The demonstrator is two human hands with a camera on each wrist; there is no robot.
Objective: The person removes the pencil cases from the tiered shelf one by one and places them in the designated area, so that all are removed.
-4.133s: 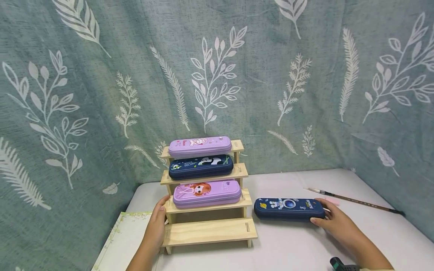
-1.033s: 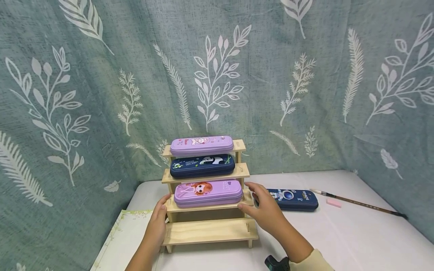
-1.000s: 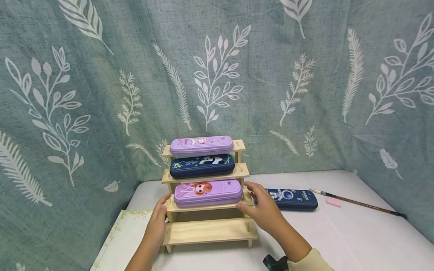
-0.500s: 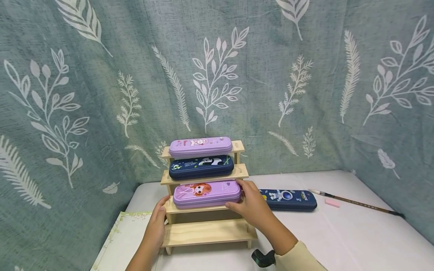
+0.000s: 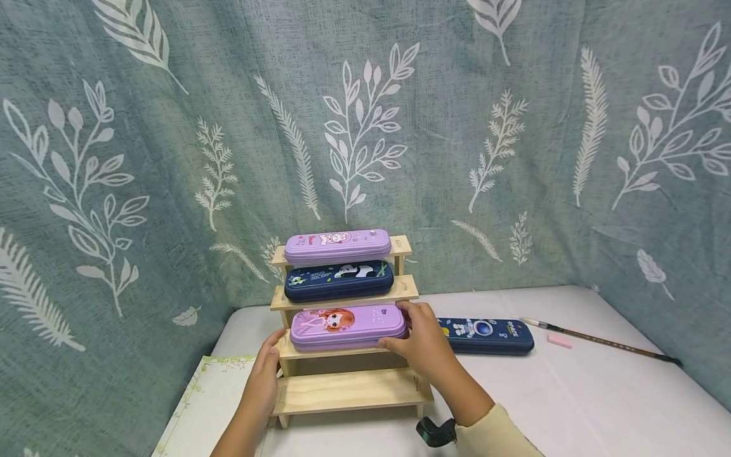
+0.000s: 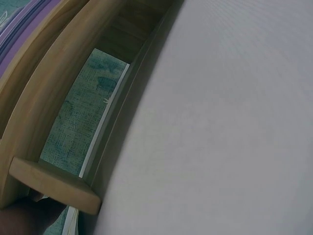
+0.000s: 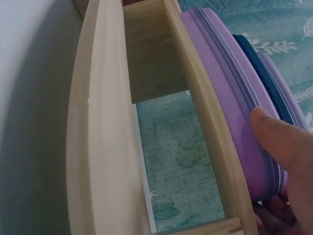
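A purple pencil case (image 5: 348,327) with a red-haired girl printed on its lid lies on the third shelf down of a light wooden stepped rack (image 5: 354,390). My right hand (image 5: 425,343) grips its right end, thumb at the front and fingers behind. In the right wrist view the thumb (image 7: 279,132) presses near the case's zipper (image 7: 234,68). My left hand (image 5: 263,374) holds the rack's left side at that same shelf. Only a dark part of this hand (image 6: 27,215) shows in the left wrist view, beside a wooden end piece (image 6: 56,183).
Above sit a navy panda pencil case (image 5: 339,280) and another purple pencil case (image 5: 337,246). The lowest shelf is bare. Right of the rack lie a navy space pencil case (image 5: 491,336), a pink eraser (image 5: 559,341) and a long brush (image 5: 605,341). A patterned curtain (image 5: 434,158) hangs behind.
My right hand has let go of the navy space case, which lies slightly farther back, and moved left to grip the purple girl case. The left hand stays at the rack.
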